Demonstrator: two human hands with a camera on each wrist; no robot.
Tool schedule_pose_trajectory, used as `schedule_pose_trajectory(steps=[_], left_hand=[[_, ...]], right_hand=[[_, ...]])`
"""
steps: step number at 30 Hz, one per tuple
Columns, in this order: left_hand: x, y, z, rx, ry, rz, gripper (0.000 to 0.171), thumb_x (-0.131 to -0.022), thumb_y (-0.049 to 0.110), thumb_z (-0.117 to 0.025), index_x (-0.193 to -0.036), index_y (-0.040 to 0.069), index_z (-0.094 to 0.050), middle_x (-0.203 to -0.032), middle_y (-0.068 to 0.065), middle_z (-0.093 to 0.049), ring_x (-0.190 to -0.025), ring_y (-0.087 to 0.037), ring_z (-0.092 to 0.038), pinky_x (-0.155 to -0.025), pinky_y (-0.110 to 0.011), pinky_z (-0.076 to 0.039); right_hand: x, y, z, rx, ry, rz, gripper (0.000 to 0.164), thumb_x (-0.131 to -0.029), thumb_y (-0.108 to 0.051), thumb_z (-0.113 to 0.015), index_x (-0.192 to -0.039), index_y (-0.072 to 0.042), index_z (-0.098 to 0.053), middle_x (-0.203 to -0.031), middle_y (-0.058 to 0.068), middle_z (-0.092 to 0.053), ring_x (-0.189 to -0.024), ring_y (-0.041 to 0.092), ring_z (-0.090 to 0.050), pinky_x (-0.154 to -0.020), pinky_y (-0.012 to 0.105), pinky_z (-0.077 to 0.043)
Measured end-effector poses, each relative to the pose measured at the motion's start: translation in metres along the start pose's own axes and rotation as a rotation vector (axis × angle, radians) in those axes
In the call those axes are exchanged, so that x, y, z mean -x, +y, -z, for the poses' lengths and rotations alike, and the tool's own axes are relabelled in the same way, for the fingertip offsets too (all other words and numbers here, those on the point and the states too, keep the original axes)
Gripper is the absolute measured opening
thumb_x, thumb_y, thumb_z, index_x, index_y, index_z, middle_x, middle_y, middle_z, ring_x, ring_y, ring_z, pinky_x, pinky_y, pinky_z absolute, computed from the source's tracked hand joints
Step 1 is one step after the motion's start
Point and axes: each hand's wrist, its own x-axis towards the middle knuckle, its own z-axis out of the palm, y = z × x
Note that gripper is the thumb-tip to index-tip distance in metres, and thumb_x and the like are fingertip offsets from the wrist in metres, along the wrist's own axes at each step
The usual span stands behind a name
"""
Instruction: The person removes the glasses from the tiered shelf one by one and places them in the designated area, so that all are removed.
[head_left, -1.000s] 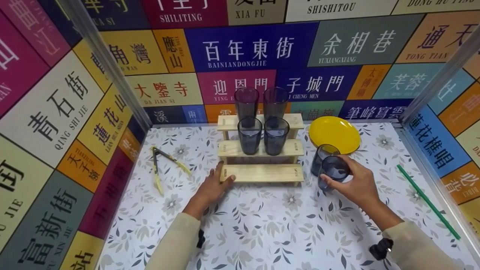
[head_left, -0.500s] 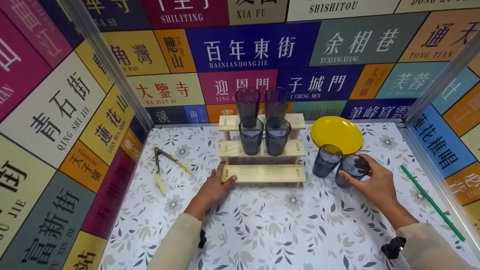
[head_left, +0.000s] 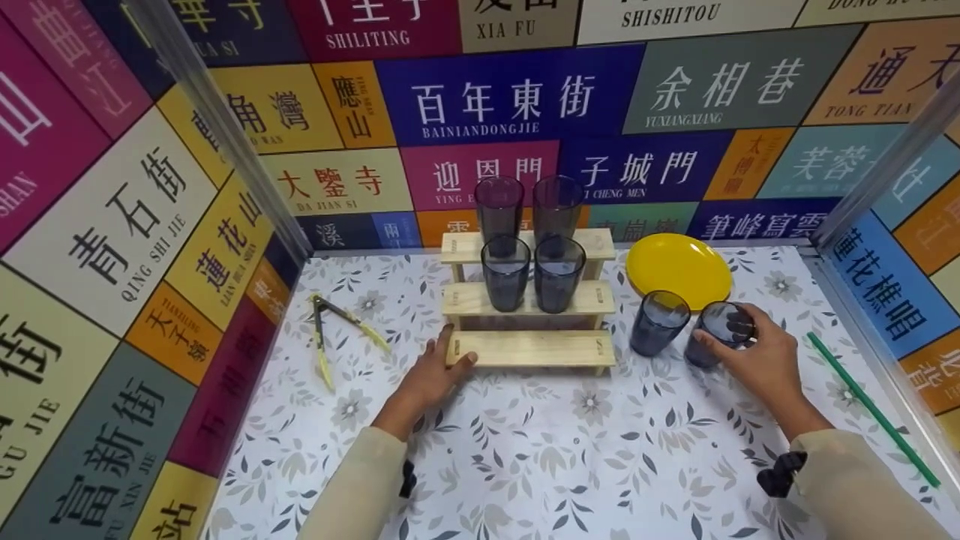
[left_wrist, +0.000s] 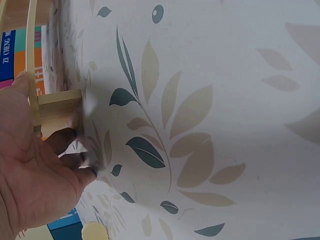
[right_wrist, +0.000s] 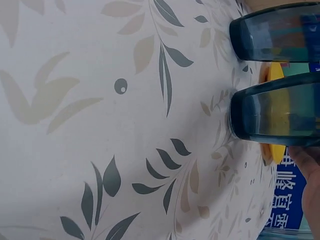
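Observation:
A three-tier wooden stand [head_left: 525, 348] is at the middle of the table. My left hand [head_left: 429, 379] grips the left end of its lowest step, thumb on top; in the left wrist view the other fingers curl beside the step's leg [left_wrist: 60, 97]. Two dark tinted glasses stand on the middle step, including a left glass [head_left: 505, 277], and two more on the top step, including a glass [head_left: 498, 210]. Right of the stand, my right hand [head_left: 765, 360] holds a tinted glass [right_wrist: 275, 112] around its side, its base at the tabletop. Another glass [head_left: 658, 324] stands just left of it.
Behind the right-hand glasses lies a yellow plate [head_left: 679, 270]. A green stick [head_left: 874, 409] lies near the right wall. Open tongs [head_left: 321, 330] with yellowish ends lie left of the stand. Printed panels [head_left: 510, 90] enclose the back and sides.
My right hand has moved the held glass rightward, away from the neighbouring glass, and lowered it to the tabletop. The left hand stays on the stand.

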Motion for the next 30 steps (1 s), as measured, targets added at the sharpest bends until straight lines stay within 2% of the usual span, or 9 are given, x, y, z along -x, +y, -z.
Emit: schedule_pose_trajectory(steps=[5, 12, 18, 23, 28, 30], left_hand=[[-0.001, 0.000, 0.001, 0.011, -0.001, -0.004, 0.092, -0.110, 0.069, -0.050, -0.180, 0.021, -0.013, -0.180, -0.035, -0.019, -0.160, -0.060, -0.034, -0.128, -0.071, -0.035], [0.000, 0.000, 0.001, 0.019, -0.003, 0.012, 0.094, -0.109, 0.072, -0.050, -0.180, 0.024, -0.012, -0.180, -0.034, -0.019, -0.163, -0.057, -0.032, -0.131, -0.069, -0.033], [0.001, -0.001, 0.000, 0.022, -0.002, 0.010, 0.093, -0.109, 0.071, -0.051, -0.180, 0.023, -0.014, -0.180, -0.035, -0.019, -0.162, -0.058, -0.033, -0.130, -0.070, -0.033], [0.002, 0.001, 0.001, 0.032, -0.005, 0.012, 0.093, -0.109, 0.071, -0.051, -0.180, 0.024, -0.014, -0.180, -0.035, -0.018, -0.163, -0.058, -0.031, -0.131, -0.071, -0.031], [0.002, 0.000, 0.002, 0.026, -0.008, -0.004, 0.092, -0.110, 0.070, -0.051, -0.180, 0.022, -0.013, -0.179, -0.036, -0.019, -0.161, -0.059, -0.034, -0.129, -0.071, -0.034], [0.001, -0.001, 0.002, 0.019, -0.006, -0.013, 0.093, -0.110, 0.069, -0.051, -0.180, 0.021, -0.013, -0.179, -0.037, -0.020, -0.160, -0.060, -0.035, -0.128, -0.072, -0.035]], right_hand=[[-0.007, -0.001, -0.004, -0.024, -0.022, -0.043, 0.111, -0.090, -0.071, -0.083, -0.169, -0.005, -0.040, -0.157, 0.030, -0.059, -0.140, 0.053, -0.056, -0.116, 0.072, -0.046], [-0.017, 0.000, -0.006, -0.042, -0.041, -0.032, 0.112, -0.090, -0.070, -0.083, -0.170, -0.005, -0.039, -0.159, 0.029, -0.059, -0.142, 0.053, -0.056, -0.117, 0.070, -0.046], [-0.022, 0.002, -0.004, -0.040, -0.109, -0.034, 0.116, -0.089, -0.074, -0.081, -0.172, -0.008, -0.035, -0.163, 0.031, -0.054, -0.148, 0.056, -0.050, -0.118, 0.073, -0.044], [-0.025, 0.002, -0.003, -0.057, -0.143, -0.023, 0.115, -0.089, -0.072, -0.081, -0.173, -0.009, -0.035, -0.163, 0.030, -0.054, -0.146, 0.057, -0.052, -0.117, 0.073, -0.046], [-0.028, 0.000, -0.004, -0.074, -0.151, 0.004, 0.113, -0.089, -0.067, -0.085, -0.172, -0.009, -0.035, -0.160, 0.029, -0.058, -0.145, 0.057, -0.056, -0.119, 0.074, -0.043], [-0.029, 0.000, -0.004, -0.091, -0.157, 0.012, 0.112, -0.089, -0.065, -0.086, -0.172, -0.009, -0.035, -0.160, 0.029, -0.058, -0.145, 0.058, -0.056, -0.122, 0.075, -0.038]])
